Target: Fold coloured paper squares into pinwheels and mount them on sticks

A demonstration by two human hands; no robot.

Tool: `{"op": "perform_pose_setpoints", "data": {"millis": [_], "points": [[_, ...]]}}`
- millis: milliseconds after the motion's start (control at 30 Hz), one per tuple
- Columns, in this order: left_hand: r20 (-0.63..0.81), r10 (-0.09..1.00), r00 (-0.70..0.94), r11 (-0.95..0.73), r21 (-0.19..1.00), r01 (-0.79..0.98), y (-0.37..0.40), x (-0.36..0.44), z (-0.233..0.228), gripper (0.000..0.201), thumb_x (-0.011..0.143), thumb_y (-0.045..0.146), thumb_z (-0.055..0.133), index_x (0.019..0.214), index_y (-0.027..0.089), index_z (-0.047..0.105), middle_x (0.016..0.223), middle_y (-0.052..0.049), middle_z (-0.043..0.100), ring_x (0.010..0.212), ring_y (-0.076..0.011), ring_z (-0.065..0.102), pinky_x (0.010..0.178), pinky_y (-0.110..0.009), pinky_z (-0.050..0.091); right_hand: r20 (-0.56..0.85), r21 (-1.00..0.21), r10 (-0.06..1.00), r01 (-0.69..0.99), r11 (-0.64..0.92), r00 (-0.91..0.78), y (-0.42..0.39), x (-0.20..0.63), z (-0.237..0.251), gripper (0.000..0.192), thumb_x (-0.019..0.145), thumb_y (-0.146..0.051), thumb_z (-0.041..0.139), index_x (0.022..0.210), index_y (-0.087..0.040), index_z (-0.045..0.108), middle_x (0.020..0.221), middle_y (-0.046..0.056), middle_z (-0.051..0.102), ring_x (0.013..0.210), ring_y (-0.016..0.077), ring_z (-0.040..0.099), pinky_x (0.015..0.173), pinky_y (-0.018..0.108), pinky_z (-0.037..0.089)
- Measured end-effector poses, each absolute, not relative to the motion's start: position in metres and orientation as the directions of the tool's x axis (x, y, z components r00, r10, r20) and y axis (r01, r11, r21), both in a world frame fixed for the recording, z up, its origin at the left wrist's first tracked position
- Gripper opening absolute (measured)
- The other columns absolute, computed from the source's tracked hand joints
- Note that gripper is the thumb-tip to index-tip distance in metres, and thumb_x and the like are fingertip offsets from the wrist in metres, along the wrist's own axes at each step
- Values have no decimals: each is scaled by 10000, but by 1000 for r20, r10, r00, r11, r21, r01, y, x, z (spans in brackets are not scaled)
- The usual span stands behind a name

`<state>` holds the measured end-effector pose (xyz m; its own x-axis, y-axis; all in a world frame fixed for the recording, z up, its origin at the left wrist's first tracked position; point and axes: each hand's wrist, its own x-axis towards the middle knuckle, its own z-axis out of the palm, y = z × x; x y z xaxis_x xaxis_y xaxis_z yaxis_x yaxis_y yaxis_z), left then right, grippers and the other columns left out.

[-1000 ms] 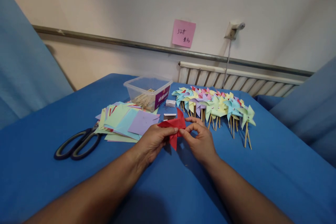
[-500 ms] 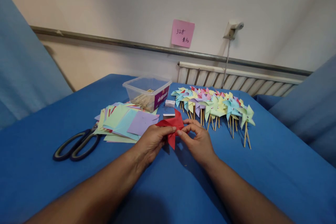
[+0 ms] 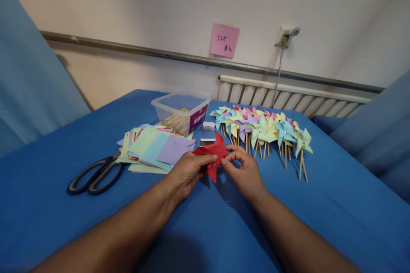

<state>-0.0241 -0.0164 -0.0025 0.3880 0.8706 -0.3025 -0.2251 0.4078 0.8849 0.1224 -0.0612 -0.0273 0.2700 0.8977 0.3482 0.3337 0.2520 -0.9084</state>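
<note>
A red paper pinwheel (image 3: 219,148) is held above the blue cloth, its pointed blades spread around a folded centre. My left hand (image 3: 188,172) grips it from the left, thumb pressed over the middle and fingers behind the paper. On the other side my right hand (image 3: 245,172) pinches the pinwheel's right edge between thumb and fingertips. Just behind the paper lies a small open box (image 3: 207,140), partly covered by a blade. Whether a pin or stick sits at the centre cannot be made out.
Coloured paper sheets (image 3: 153,147) lie in a pile at left, with large scissors (image 3: 96,175) beside them. Behind stand a clear plastic tub (image 3: 166,106) of wooden sticks and a small white box (image 3: 208,126). Finished pinwheels (image 3: 264,130) on sticks lie in rows at right.
The view has shifted very slightly. Both hands keep their hold on the red pinwheel, with the right fingertips moving a little at its edge.
</note>
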Motion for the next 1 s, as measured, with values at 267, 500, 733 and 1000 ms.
{"op": "perform_pose_setpoints", "data": {"millis": [267,500,733,1000], "points": [[-295,871,393,400,890,-217,-17,-24,-1,228,629,170,760,848,113,731,713,-41,711,609,-126,621,605,-225,481,335,-908,905,345,237,261,-60,123,-29,123,726,-218,644,604,-205,653,1012,74,671,1070,232,601,937,348,410],[-288,880,377,390,892,-230,-17,-23,-1,220,610,131,751,828,105,733,675,-34,703,589,-124,613,592,-224,480,321,-913,907,344,220,272,-62,121,-26,115,720,-209,648,606,-198,655,1031,84,665,1072,230,604,953,347,397],[-307,871,384,407,888,-214,-18,-24,0,236,602,160,766,829,109,734,671,-41,705,573,-125,613,577,-226,475,312,-923,910,315,222,274,-61,121,-28,117,716,-222,650,600,-208,657,993,75,675,1066,230,606,942,359,409],[-290,881,373,391,890,-233,-18,-23,1,248,572,139,771,815,107,733,656,-41,701,564,-132,611,575,-236,479,327,-921,904,307,240,275,-62,120,-26,130,717,-240,658,592,-208,648,947,67,670,1035,231,611,928,363,419]]}}
